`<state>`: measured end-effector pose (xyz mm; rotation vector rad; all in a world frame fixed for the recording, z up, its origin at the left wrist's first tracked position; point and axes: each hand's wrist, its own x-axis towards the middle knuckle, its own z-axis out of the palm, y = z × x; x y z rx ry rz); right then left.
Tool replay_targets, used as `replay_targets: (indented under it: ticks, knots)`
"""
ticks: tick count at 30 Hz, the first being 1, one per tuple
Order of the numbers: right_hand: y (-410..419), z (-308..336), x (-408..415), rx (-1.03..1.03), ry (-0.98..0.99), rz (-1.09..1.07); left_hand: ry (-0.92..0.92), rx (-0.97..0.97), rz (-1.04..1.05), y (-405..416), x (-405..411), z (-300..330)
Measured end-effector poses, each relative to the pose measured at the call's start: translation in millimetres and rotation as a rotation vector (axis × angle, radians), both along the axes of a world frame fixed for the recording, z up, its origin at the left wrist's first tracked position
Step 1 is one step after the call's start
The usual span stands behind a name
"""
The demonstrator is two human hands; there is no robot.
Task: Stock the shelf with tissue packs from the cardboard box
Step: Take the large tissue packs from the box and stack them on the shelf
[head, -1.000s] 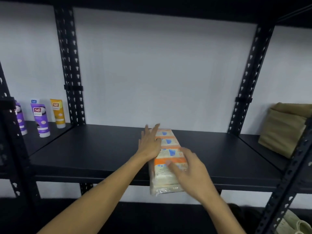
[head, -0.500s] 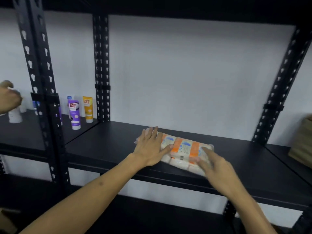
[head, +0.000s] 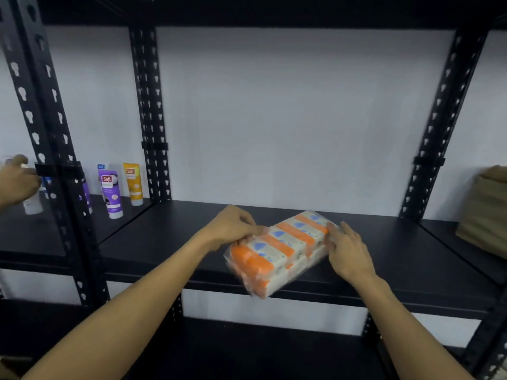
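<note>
Both hands clamp the tissue pack [head: 279,249] (blurred, overhanging shelf [head: 170,237] edge): left hand [head: 233,229] pinching far side, right hand [head: 347,250] gripping right end.

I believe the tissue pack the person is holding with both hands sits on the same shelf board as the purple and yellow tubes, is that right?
Not quite. In the head view, the tissue pack, held by the left hand and right hand, is on the middle shelf board; the purple tube and yellow tube stand on the neighbouring board to the left.
</note>
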<state>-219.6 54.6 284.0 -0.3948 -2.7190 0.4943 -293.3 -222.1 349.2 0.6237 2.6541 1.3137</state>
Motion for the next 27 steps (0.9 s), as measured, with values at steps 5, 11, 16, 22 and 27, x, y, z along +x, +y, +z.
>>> replay_targets:
  ticks: [5,11,16,22,27]
  knots:
    - [-46.4,16.4,38.0,-0.501,0.204,0.069,-0.161,0.229,0.054,-2.4,-5.9,-38.4]
    - [-85.4,0.5,39.0,-1.205,0.219,0.083,-0.706,0.671,-0.154,45.8,37.5,-54.0]
    - [-67.7,3.7,34.1,-1.194,0.192,0.153,-0.498,0.662,-0.056,80.0,60.2,-58.4]
    - [-41.7,27.5,35.3,-0.937,-0.016,0.209,-0.351,0.37,-0.244,80.3,39.0,-50.6]
    - [-34.6,49.2,41.5,-0.237,-0.046,0.215,-0.047,0.066,-0.16,86.2,-5.4,-27.6]
